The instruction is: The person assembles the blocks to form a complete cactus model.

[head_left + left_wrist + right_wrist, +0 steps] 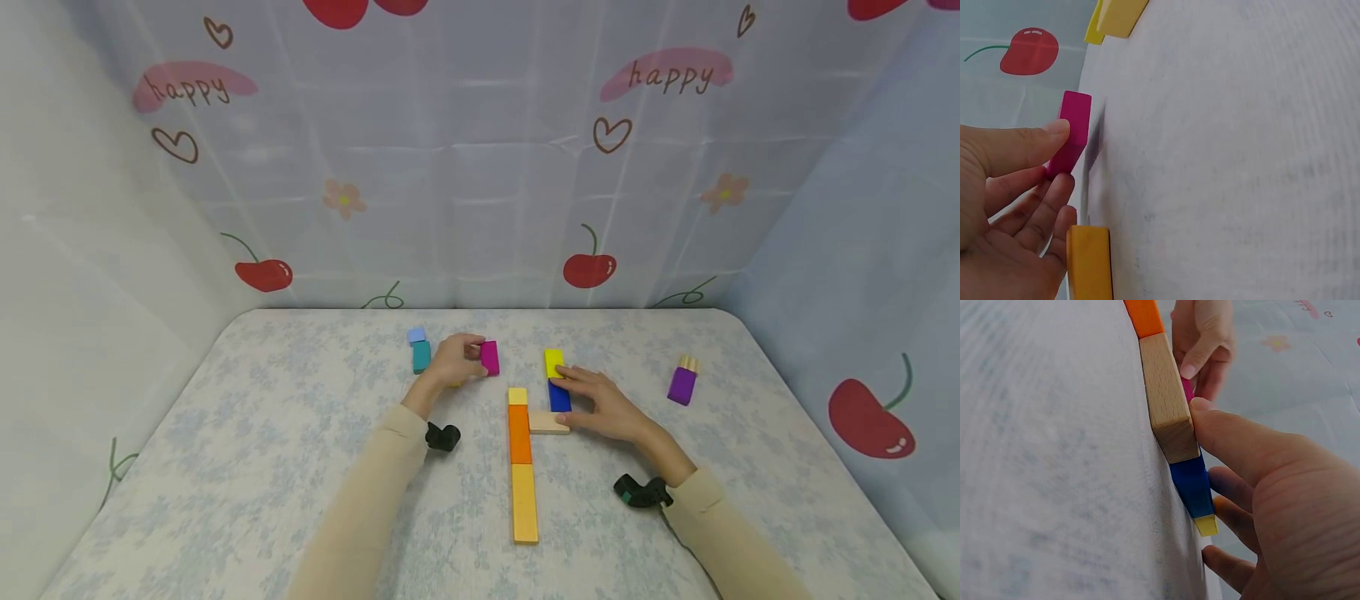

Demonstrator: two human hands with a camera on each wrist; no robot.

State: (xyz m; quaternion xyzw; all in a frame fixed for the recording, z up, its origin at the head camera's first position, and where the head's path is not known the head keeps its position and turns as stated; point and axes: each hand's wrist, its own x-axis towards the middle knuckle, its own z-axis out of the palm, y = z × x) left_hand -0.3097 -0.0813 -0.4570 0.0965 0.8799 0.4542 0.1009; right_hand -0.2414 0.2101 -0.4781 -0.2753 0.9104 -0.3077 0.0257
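Cherry-printed curtains close in a pale floral worktop (300, 433) strewn with coloured blocks. At its middle the left hand (453, 360) pinches a magenta block (490, 357) between thumb and fingers, a teal block (421, 356) just behind the wrist. The right hand (607, 404) lies with relaxed fingers on a blue block (558, 396) and its thumb against a plain wooden block (547, 422), which touches the orange block (519, 433) of a long yellow-orange row.
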